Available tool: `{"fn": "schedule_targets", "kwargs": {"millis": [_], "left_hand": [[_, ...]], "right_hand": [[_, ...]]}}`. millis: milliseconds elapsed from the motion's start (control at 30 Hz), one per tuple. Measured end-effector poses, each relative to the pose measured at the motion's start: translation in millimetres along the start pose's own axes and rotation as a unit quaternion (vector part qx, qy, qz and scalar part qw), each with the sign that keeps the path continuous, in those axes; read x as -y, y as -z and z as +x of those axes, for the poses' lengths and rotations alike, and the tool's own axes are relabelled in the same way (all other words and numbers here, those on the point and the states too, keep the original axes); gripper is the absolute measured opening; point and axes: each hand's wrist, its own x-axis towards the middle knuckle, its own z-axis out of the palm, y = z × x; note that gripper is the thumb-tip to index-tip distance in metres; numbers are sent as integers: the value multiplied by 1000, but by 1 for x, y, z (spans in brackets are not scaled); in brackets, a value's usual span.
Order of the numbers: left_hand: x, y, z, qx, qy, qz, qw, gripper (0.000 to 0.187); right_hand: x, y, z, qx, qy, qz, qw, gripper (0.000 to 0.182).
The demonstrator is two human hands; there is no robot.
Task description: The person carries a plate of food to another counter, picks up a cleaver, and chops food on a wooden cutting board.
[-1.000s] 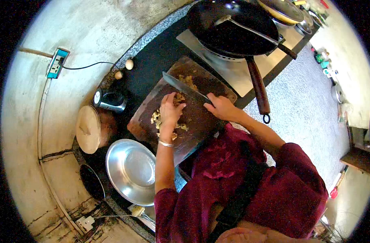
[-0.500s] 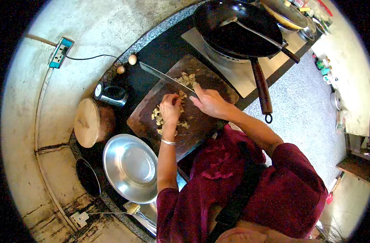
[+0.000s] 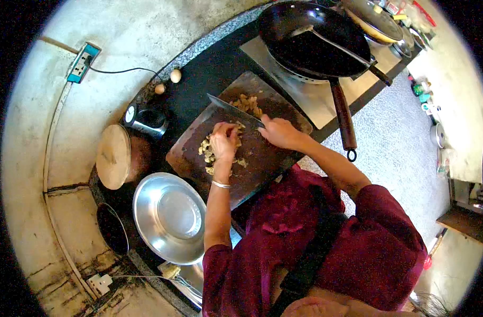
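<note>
My right hand (image 3: 279,132) is closed round the handle of a kitchen knife (image 3: 232,109), whose blade points to the upper left across the dark cutting board (image 3: 186,153). Close to the blade, my left hand (image 3: 223,141) has its fingers curled down onto small pale food pieces, partly hidden beneath them. Loose chopped pieces (image 3: 205,150) lie along the left side of that hand. Beyond the knife sits a heap of chopped pieces (image 3: 248,103), browner in tone. The kind of food does not show clearly.
A black wok (image 3: 315,58) with a spatula (image 3: 339,46) in it stands on the stove, its handle reaching towards me. Left of the board are a metal basin (image 3: 146,232), a silver kettle-like container (image 3: 145,127), a round wooden lid (image 3: 113,157) and two eggs (image 3: 175,76).
The knife has shifted right and towards me, its tip now nearer the board. My right hand has moved slightly right with it, while my left hand stays nearly in place.
</note>
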Motion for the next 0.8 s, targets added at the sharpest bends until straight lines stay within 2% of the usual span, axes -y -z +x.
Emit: {"fn": "schedule_targets", "kwargs": {"millis": [133,233,333,400,433,467,500,600,667,733,800], "left_hand": [[-3,1,2,14,20,22,999,14],[1,3,2,12,-14,-25,1000,16],[1,2,7,46,53,-67,995,19],[-1,-1,10,59,53,-66,995,22],[1,-4,13,66,53,-50,995,23],[3,-5,14,70,54,-32,996,23],[-11,3,18,64,45,-50,996,23],[3,-10,21,18,54,-116,992,21],[8,-17,17,9,25,-122,992,18],[5,-13,12,39,12,-51,998,16],[5,-10,7,29,8,-16,999,15]], "right_hand": [[0,0,-4,27,-1,2,1000,40],[-1,-8,-2,-28,3,37,999,38],[13,-1,2,-67,-7,68,995,32],[5,4,4,-90,34,104,990,30],[5,10,3,-56,15,98,994,42],[3,11,0,-56,15,95,994,42],[2,9,-2,-47,1,104,993,41],[-2,-3,-5,-53,-25,113,992,37],[-4,1,-11,-53,-32,117,991,37],[-6,4,-15,-64,-29,115,991,34],[0,2,-15,-78,-12,121,989,28]]}}
